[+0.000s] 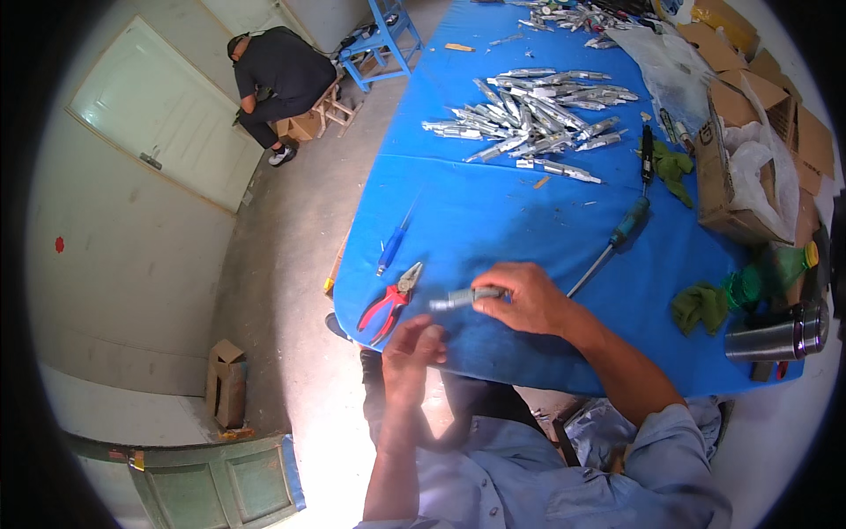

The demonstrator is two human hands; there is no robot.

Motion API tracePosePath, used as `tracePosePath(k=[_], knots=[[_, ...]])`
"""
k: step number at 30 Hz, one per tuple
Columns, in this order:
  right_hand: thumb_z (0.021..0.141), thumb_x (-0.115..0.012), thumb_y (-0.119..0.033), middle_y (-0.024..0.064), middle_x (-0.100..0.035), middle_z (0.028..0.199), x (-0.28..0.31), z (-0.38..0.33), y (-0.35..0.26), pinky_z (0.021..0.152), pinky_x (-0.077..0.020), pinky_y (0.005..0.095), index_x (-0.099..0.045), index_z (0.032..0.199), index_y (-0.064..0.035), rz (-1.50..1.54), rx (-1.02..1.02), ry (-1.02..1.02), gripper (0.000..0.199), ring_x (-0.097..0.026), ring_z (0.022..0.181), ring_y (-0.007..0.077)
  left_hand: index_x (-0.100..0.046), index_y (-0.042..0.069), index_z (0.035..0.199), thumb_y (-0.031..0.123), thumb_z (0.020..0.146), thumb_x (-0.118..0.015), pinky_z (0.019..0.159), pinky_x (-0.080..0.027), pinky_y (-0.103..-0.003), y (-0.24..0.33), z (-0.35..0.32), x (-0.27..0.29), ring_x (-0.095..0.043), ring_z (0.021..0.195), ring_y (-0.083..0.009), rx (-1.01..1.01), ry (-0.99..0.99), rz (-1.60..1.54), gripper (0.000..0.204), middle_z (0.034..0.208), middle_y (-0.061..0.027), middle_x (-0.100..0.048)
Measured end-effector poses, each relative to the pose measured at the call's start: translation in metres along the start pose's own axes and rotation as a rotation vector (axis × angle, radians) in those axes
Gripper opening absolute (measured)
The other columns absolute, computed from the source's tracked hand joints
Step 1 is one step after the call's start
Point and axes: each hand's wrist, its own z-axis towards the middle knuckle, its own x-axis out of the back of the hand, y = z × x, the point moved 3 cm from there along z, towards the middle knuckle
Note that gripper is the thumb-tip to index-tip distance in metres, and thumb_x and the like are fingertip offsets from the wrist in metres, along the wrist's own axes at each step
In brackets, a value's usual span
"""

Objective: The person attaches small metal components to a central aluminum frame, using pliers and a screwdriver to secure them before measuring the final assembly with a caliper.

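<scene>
My right hand [527,298] pinches a slim grey metal part [460,299] with a paler end, above the near edge of the blue-covered table. The part points left and is a little blurred. My left hand [414,348] is just below and left of its pale end, apart from it, with the fingers curled together. Whatever those fingers hold, if anything, cannot be made out. Pliers with red handles [384,310] lie beside my left hand, jaws pointing away. Beyond them lies a blue-handled screwdriver [393,249].
A pile of similar metal parts [538,115] covers the far middle of the table [423,189]. A teal-handled screwdriver [629,222], green cloths [699,309], a steel flask [768,339] and an open cardboard box [730,189] stand or lie right. A person [286,75] sits far left.
</scene>
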Motion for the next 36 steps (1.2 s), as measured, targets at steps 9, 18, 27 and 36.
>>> tracePosePath(k=[9,18,27,36], knots=[[0.081,-0.085,-0.015,0.0090,-0.071,0.100,0.069,0.006,0.008,0.076,-0.0539,0.0421,-0.077,0.102,-0.0088,-0.380,0.070,0.817,0.023,-0.068,0.093,0.0318,-0.064,-0.004,0.126,0.014,0.104,-0.069,0.068,-0.058,-0.027,0.000,-0.003,0.000,-0.067,0.076,-0.0126,-0.015,-0.010,0.087,0.029,0.103,-0.0123,-0.074],[0.081,-0.084,-0.019,0.0066,-0.069,0.096,0.059,0.005,0.010,0.082,-0.0441,0.0436,-0.078,0.101,-0.0115,-0.608,0.068,0.679,0.022,-0.065,0.091,0.0285,-0.066,-0.005,0.124,0.012,0.104,-0.068,0.067,-0.058,-0.027,0.001,-0.002,-0.002,-0.066,0.074,-0.0117,-0.021,0.008,0.151,0.027,0.101,-0.0112,-0.074],[0.082,-0.081,-0.018,0.0057,-0.065,0.089,0.064,0.005,0.014,0.084,-0.0413,0.0460,-0.075,0.094,-0.0117,-0.624,0.056,0.703,0.015,-0.063,0.089,0.0291,-0.067,-0.004,0.123,0.010,0.103,-0.068,0.063,-0.057,-0.025,-0.004,0.000,-0.001,-0.066,0.070,-0.0108,-0.041,0.024,0.132,0.024,0.099,-0.0115,-0.074],[0.082,-0.084,-0.018,0.0039,-0.069,0.091,0.060,0.002,0.020,0.082,-0.0417,0.0446,-0.076,0.098,-0.0112,-0.695,0.033,0.545,0.019,-0.062,0.088,0.0274,-0.066,-0.003,0.122,0.008,0.103,-0.067,0.060,-0.056,-0.025,-0.007,0.002,0.001,-0.065,0.068,-0.0105,-0.039,0.026,0.134,0.023,0.098,-0.0115,-0.074]])
